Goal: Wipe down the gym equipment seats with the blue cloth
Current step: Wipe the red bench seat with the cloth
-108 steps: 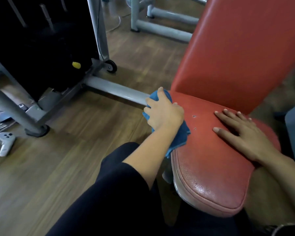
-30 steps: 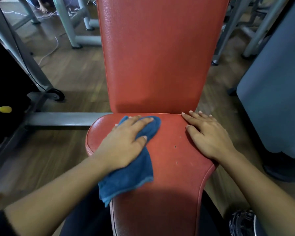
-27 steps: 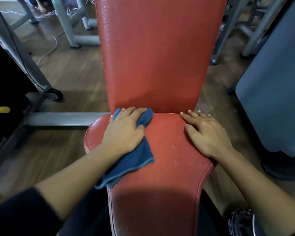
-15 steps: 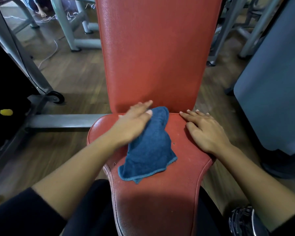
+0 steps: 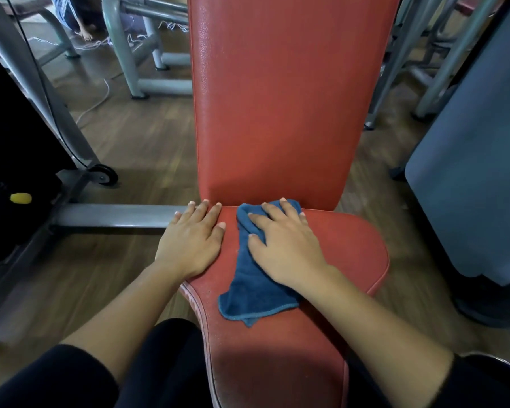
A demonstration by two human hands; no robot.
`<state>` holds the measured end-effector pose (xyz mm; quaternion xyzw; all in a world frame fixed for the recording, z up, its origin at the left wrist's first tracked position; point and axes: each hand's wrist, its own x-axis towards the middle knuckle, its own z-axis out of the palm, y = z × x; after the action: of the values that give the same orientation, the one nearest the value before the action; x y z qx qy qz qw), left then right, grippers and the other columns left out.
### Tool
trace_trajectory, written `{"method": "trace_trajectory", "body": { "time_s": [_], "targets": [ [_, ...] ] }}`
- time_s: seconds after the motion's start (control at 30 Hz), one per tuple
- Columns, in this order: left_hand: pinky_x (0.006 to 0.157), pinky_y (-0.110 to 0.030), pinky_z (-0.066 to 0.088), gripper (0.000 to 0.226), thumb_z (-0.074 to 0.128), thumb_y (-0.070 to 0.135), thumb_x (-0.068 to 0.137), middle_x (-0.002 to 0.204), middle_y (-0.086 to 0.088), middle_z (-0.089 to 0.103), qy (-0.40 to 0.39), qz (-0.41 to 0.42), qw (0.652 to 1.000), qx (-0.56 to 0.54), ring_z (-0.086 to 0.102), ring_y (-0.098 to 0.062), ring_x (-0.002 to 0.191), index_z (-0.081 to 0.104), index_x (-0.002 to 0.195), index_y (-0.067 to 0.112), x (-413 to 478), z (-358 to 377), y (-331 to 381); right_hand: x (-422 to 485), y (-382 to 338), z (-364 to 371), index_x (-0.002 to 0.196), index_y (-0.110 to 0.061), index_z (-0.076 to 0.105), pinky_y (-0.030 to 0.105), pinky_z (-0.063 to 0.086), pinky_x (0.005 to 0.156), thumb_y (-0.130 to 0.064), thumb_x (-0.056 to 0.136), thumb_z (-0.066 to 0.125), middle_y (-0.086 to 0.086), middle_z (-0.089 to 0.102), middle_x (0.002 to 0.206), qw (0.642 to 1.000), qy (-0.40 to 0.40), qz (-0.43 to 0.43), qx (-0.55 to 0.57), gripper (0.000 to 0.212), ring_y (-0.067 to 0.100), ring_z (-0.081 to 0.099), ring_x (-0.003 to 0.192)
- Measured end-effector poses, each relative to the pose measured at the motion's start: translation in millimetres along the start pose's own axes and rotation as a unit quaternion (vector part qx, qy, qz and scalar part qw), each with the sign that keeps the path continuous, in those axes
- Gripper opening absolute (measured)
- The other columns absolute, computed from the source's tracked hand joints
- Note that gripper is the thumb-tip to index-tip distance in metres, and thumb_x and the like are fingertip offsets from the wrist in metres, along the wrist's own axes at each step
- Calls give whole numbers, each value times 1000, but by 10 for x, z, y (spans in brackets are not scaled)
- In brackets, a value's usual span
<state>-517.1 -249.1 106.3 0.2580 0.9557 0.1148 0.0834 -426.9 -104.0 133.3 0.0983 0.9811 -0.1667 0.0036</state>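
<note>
A red padded seat (image 5: 345,254) with an upright red backrest (image 5: 274,98) fills the middle of the head view. The blue cloth (image 5: 253,293) lies crumpled on the seat, reaching from the backrest joint toward me. My right hand (image 5: 283,245) presses flat on the cloth's far half with fingers spread and straight. My left hand (image 5: 192,240) rests flat on the seat's left rear corner, beside the cloth and not touching it.
A grey steel beam (image 5: 112,214) runs left from the seat to a dark weight stack with a yellow pin (image 5: 20,198). Grey machine frames (image 5: 130,54) and loose cables stand behind. A grey-blue pad (image 5: 471,172) is close on the right. The floor is wood.
The cloth passed from my left hand to my right. My left hand slid off it to the seat's left corner; my right hand moved left onto the cloth.
</note>
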Motion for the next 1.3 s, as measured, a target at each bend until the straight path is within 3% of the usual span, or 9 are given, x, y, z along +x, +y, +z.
{"method": "trace_trajectory", "body": {
  "time_s": [0.2,0.37,0.5,0.6,0.73,0.9,1.0,1.13,1.3],
  "targets": [
    [119,-39,3,64,18,57,95,160,0,11,2,2,1000,25,3,-18,147,15,152,28,34,27,-11,-275,287,-90,148,-27,32,41,3,120,-37,98,36,-2,18,159,999,2,38,-10,51,20,2,147],
    [119,-39,3,62,23,54,96,160,0,10,-4,1,1000,31,2,-18,147,13,152,28,63,37,6,126,131,25,147,-22,34,51,5,117,-66,89,36,7,28,155,997,4,53,-47,73,31,13,144],
    [119,-39,3,61,21,54,96,160,2,11,-3,2,1000,26,2,-17,147,13,152,30,68,43,-19,19,226,-38,145,-25,39,42,9,119,-44,96,40,0,30,155,1000,21,22,-7,52,23,12,145],
    [119,-40,5,64,16,59,95,159,2,13,-2,5,999,36,2,-17,147,14,152,30,66,57,-43,-308,476,-124,143,-27,42,36,9,119,-38,96,43,-4,31,153,999,39,28,3,48,19,12,146],
    [119,-42,8,76,8,63,84,158,0,17,1,7,999,34,6,-20,147,18,151,29,84,55,-26,-220,822,-261,134,-23,55,28,15,113,-36,92,53,3,49,141,995,74,60,11,44,24,31,135],
    [118,-50,6,60,22,52,97,159,-5,13,12,12,999,46,3,-24,147,23,150,24,8,16,164,275,928,-162,124,-37,60,34,36,102,-52,88,48,-1,61,118,995,50,87,-4,41,26,45,119],
    [116,-51,0,64,20,60,94,160,-1,7,-22,25,999,-5,-2,-20,147,20,150,28,-107,29,456,311,986,-177,126,-38,58,35,36,98,-60,88,45,-2,57,123,994,38,101,-4,46,24,42,123],
    [115,-53,-10,72,13,67,89,160,0,-6,-65,32,995,62,-13,-18,146,1,151,33,-173,105,650,218,1172,-259,123,-37,59,37,39,95,-57,87,43,-1,58,125,992,30,124,1,44,25,43,125],
    [115,-54,-10,71,10,67,89,160,1,-7,-73,23,994,77,-14,-17,146,-2,151,35,-175,102,656,-17,1345,-268,110,-33,63,39,43,94,-55,83,40,1,58,115,987,72,139,29,43,27,47,118]
  ]
}}
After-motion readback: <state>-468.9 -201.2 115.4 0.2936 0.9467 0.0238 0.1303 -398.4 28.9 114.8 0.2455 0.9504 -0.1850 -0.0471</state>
